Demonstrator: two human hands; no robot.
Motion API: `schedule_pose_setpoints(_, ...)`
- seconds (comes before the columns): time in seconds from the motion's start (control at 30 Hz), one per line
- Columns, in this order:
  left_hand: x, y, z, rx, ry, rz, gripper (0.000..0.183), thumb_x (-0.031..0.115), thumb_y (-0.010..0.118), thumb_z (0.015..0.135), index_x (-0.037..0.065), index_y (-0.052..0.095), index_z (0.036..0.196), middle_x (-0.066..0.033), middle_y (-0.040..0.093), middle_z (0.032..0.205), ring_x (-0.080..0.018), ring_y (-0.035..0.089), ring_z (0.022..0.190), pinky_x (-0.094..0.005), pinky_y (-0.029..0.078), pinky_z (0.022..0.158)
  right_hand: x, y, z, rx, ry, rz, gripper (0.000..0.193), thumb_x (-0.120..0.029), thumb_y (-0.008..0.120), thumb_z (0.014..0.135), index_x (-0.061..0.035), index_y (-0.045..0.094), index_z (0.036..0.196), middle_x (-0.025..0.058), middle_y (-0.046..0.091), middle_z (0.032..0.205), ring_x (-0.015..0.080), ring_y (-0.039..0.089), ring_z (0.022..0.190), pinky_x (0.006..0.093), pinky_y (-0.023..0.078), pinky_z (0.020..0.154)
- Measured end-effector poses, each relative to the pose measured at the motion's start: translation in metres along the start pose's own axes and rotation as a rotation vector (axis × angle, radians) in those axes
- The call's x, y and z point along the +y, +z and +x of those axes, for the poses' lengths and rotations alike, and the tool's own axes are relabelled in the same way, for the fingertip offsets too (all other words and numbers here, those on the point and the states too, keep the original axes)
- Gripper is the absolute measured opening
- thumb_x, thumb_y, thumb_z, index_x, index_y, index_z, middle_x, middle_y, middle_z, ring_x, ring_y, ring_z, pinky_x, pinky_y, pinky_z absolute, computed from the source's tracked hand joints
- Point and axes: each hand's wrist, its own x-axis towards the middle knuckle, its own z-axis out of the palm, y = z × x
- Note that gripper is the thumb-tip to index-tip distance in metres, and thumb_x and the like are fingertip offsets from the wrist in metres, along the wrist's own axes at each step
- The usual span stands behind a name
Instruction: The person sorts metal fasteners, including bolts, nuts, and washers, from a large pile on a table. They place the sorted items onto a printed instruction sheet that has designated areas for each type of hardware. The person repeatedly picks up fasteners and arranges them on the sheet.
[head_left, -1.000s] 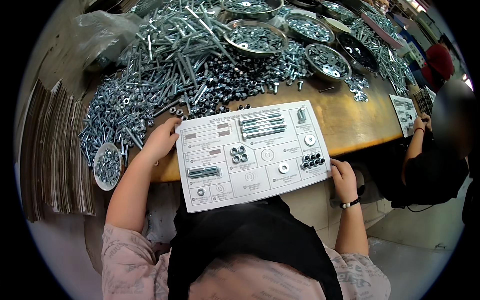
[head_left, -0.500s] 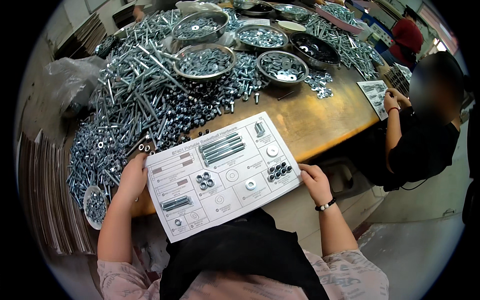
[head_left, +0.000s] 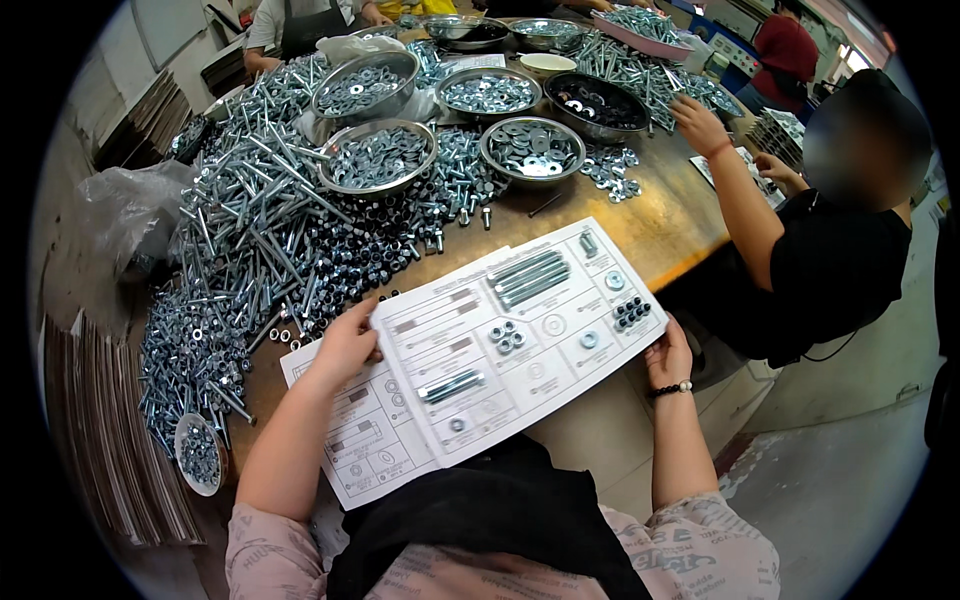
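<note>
A white printed hardware card is tilted up between my hands over the table's front edge. My left hand pinches its left edge; my right hand grips its right edge, fingers underneath. On the card lie long bolts, shorter bolts, zinc nuts, black nuts and washers, each group within its printed box. Another printed sheet, with drawings and no hardware visible on it, sticks out from beneath at the left. What fixes the parts cannot be made out.
A heap of bolts and black nuts covers the table's left side. Metal bowls of washers stand behind. A small white bowl sits at the left edge. A co-worker's hand is near the far bolts. Cardboard stacks stand left.
The hardware card has shifted right with my right hand, uncovering the sheet beneath at the left. The co-worker's arm has reached toward the far bolts. Another person shows at the far side.
</note>
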Motion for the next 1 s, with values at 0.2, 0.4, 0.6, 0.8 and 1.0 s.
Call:
schedule_pose_setpoints(0.2,0.031,0.063,0.027,-0.087,0.035,-0.012,0.049,-0.005,0.047,0.08,0.002,0.041,0.128,-0.0051,0.051,0.078,-0.0107,0.056,0.056,-0.0221,0.047,0.048,0.032,0.018,-0.02,0.083,-0.052,0.275,0.039,-0.028,0.041,0.095,-0.0023,0.042,0.124,0.0076,0.051,0.123,0.0211,0.05,0.11,0.0351,0.041,0.092)
schedule_pose_setpoints(0.4,0.029,0.116,0.038,0.051,0.297,-0.038,0.053,-0.002,0.052,0.078,-0.001,0.038,0.129,-0.0157,0.048,0.106,-0.017,0.059,0.069,-0.0268,0.05,0.063,0.038,0.05,-0.025,0.199,0.0,0.293,0.046,-0.032,0.04,0.094,0.0006,0.038,0.128,0.01,0.045,0.129,0.0255,0.045,0.115,0.0386,0.037,0.095)
schedule_pose_setpoints(0.6,0.016,0.103,0.007,0.009,0.444,-0.06,0.051,0.0,0.054,0.079,0.001,0.037,0.128,-0.0156,0.031,0.13,-0.0219,0.052,0.105,-0.0286,0.046,0.086,0.021,0.012,0.023,0.041,0.012,0.383,0.05,-0.036,0.026,0.096,-0.0024,0.031,0.133,0.0135,0.038,0.135,0.0327,0.04,0.12,0.044,0.035,0.099)
schedule_pose_setpoints(0.8,-0.024,0.046,-0.023,0.105,0.448,-0.102,0.044,-0.004,0.052,0.079,0.001,0.042,0.122,-0.0124,0.035,0.129,-0.0197,0.053,0.103,-0.0276,0.046,0.085,0.005,0.001,0.068,0.094,-0.064,0.317,0.05,-0.034,0.025,0.096,-0.0007,0.032,0.132,0.0138,0.039,0.134,0.0319,0.041,0.119,0.042,0.036,0.098)
schedule_pose_setpoints(1.0,-0.056,0.007,-0.052,0.223,0.314,-0.214,0.045,-0.005,0.051,0.079,0.001,0.043,0.124,-0.0105,0.038,0.127,-0.0181,0.053,0.101,-0.0275,0.046,0.083,-0.008,-0.007,0.099,0.124,-0.09,0.327,0.05,-0.034,0.026,0.096,0.0006,0.032,0.132,0.0148,0.039,0.134,0.0325,0.04,0.12,0.0431,0.036,0.097)
